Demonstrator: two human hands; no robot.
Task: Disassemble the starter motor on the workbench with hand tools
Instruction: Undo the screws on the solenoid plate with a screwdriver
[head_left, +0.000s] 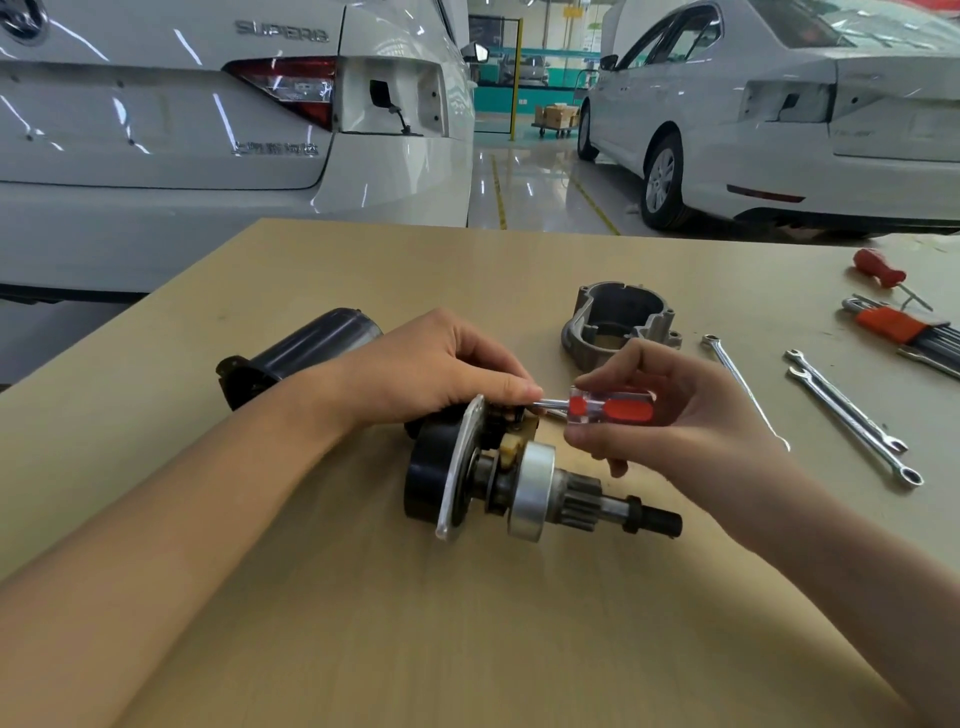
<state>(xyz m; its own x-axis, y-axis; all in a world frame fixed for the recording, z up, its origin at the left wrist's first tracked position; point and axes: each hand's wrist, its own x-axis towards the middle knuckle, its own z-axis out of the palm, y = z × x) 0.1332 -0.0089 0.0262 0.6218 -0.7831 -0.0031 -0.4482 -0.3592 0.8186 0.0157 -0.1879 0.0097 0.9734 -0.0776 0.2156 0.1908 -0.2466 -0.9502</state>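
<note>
While the left hand (441, 364) grips the starter assembly (498, 473), the right hand (670, 415) beside it holds a screwdriver (608, 405) against it.

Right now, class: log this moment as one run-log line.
left hand: steadies starter assembly | right hand: holds red screwdriver | tip: at assembly

Tan workbench (363, 623) bearing starter assembly (519, 488), black casing (306, 348), grey housing (618, 325), wrenches (852, 415), perhaps hex keys (904, 330).
</note>
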